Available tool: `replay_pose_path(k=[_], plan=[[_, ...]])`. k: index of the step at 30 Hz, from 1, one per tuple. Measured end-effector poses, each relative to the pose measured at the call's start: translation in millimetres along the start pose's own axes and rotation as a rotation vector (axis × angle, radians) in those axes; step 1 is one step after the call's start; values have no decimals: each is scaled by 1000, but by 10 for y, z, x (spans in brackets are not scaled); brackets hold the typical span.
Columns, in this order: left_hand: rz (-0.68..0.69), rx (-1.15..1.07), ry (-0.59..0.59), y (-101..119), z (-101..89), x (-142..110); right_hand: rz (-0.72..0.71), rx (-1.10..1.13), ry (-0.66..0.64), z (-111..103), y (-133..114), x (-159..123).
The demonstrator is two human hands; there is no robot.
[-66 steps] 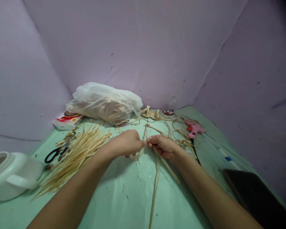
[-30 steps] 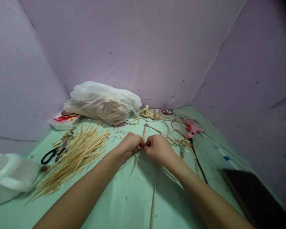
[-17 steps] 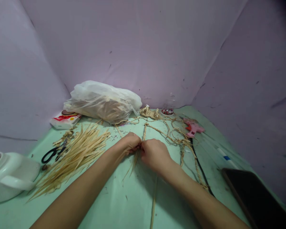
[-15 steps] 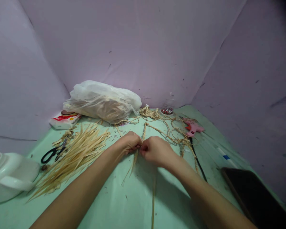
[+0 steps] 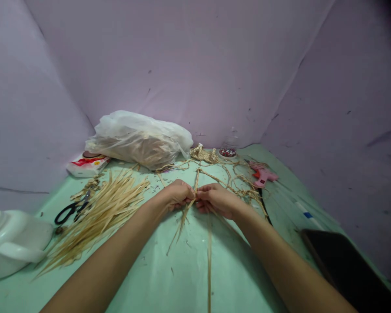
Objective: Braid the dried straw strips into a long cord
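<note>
My left hand (image 5: 180,194) is closed on a thin braid of straw-coloured strips (image 5: 196,180) near the middle of the green table. Close against it, my right hand (image 5: 217,200) pinches the strips at the braid's lower end. Loose ends (image 5: 183,219) hang below my left fingers. One long pale strip (image 5: 209,265) runs down from my right hand toward the front edge. Beyond the hands, the braid joins a tangle of braided cord (image 5: 237,184) lying on the right. A pile of flat dried strips (image 5: 107,213) lies left of my left forearm.
Left are black-handled scissors (image 5: 70,211), a white jug (image 5: 16,243) and a red-and-white packet (image 5: 88,166). At the back sit a stuffed plastic bag (image 5: 140,139), a woven piece (image 5: 203,154) and a container of beads (image 5: 228,150). Right are a pink glue gun (image 5: 263,174) and a dark tablet-like slab (image 5: 348,265).
My right hand has turned, its fingers loosening from a tight fist into a pinch by the braid. The left hand stays nearly in place.
</note>
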State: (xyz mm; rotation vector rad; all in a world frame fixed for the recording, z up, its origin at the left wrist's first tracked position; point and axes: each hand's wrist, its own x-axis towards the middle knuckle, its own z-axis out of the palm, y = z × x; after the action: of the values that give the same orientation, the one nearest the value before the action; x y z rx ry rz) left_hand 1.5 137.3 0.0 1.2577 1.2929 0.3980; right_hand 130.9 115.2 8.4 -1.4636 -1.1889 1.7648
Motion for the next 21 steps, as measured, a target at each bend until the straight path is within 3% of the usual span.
replay_pose_path(k=[10, 16, 21], plan=[[-50, 249, 124, 63, 41, -72, -134, -314, 179, -60, 176, 183], [18, 640, 294, 106, 37, -123, -117, -258, 196, -28, 197, 185], [73, 955, 437, 170, 239, -308, -61, -90, 184, -12, 192, 184]])
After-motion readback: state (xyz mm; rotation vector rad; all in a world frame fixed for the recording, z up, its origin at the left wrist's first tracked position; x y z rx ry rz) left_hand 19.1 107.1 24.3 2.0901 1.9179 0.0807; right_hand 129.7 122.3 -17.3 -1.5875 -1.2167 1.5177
